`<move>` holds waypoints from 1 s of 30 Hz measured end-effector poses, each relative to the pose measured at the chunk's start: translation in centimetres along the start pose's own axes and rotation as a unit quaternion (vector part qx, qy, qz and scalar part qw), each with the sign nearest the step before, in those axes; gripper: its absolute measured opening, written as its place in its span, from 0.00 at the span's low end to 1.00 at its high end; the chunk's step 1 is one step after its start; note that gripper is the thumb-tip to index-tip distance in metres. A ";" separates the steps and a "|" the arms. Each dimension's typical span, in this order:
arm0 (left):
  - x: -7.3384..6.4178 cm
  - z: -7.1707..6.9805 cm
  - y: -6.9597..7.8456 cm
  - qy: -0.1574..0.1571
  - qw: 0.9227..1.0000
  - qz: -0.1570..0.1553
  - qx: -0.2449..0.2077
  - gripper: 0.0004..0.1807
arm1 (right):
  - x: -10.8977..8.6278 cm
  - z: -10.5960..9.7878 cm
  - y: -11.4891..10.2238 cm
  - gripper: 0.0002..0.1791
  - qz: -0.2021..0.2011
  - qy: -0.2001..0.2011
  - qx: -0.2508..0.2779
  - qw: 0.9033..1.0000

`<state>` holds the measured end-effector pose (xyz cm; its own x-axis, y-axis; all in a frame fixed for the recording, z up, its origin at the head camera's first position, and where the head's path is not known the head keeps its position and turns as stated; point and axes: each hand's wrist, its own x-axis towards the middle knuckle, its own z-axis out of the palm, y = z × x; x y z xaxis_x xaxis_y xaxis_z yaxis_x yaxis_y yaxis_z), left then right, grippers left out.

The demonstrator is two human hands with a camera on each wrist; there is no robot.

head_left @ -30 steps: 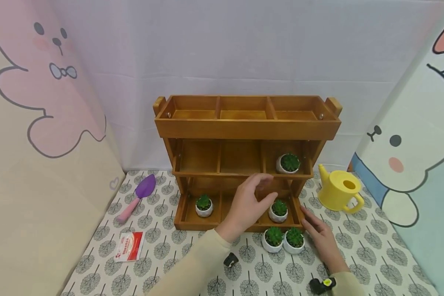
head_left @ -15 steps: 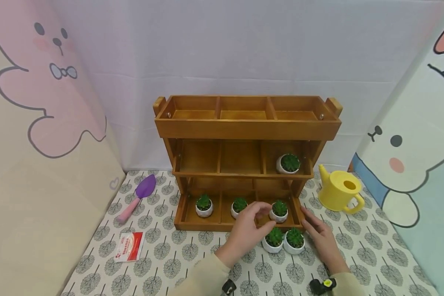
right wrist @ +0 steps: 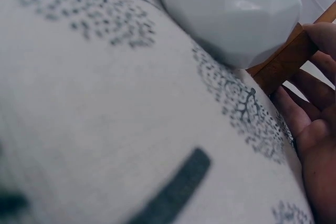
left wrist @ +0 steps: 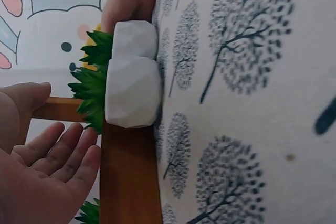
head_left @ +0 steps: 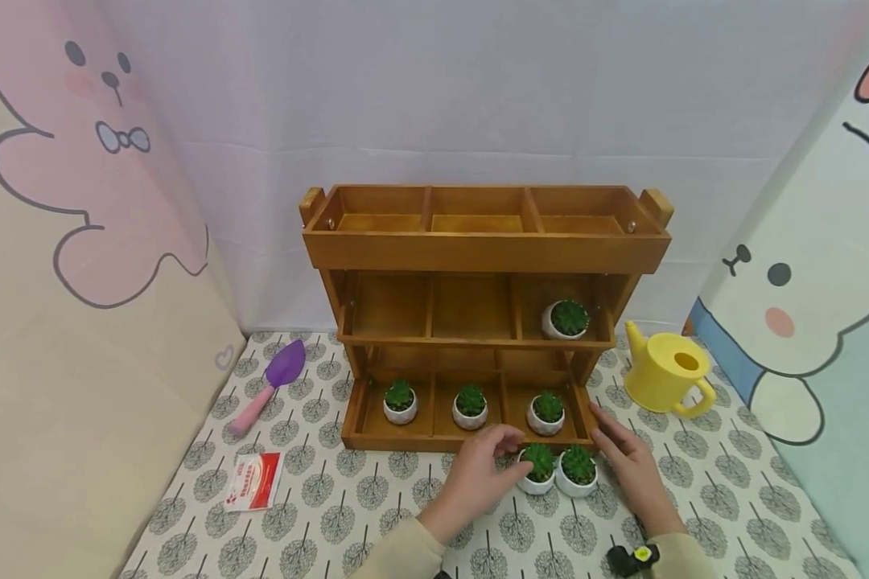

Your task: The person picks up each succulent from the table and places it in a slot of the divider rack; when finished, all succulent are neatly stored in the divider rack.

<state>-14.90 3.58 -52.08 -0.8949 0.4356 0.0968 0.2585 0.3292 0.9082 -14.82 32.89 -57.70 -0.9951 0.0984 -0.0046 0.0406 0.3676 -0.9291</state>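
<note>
A three-tier wooden shelf (head_left: 485, 251) stands at the back of the table. My left hand (head_left: 478, 474) hovers with parted, loosely bent fingers beside a small succulent in a white faceted pot (head_left: 537, 482) in front of the shelf. In the left wrist view that hand (left wrist: 52, 161) holds nothing. A second potted succulent (head_left: 578, 473) stands right against the first. My right hand (head_left: 633, 474) grips the front right corner of the bottom tier, thumb and fingers on the wood in the right wrist view. On the bottom tier sit potted succulents at left (head_left: 401, 406), middle (head_left: 470, 408) and right (head_left: 546, 414).
Another potted succulent (head_left: 566, 320) lies tilted in the middle tier's right compartment. A yellow watering can (head_left: 665, 374) stands right of the shelf. At left are a purple trowel with a pink handle (head_left: 271, 386) and a red-and-white packet (head_left: 255, 482).
My left hand has drawn back from the bottom tier toward the front-row pots, uncovering the middle succulent. The right hand has stayed at the shelf corner.
</note>
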 end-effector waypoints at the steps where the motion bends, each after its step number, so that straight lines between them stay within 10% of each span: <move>1: -0.1 0.1 -0.1 0.000 1.000 -0.001 0.003 0.20 | 0.0 0.0 0.0 0.33 -0.001 0.000 0.001 1.000; 30: 0.2 2.5 -0.7 -0.049 0.992 -0.033 0.116 0.36 | -0.1 0.0 0.4 0.32 -0.012 0.000 -0.015 1.000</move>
<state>-14.33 5.49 -53.76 -0.8763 0.4816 -0.0100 0.2868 0.5384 0.7924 -14.66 33.05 -58.03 -0.9959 0.0882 0.0176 0.0190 0.3971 -0.9176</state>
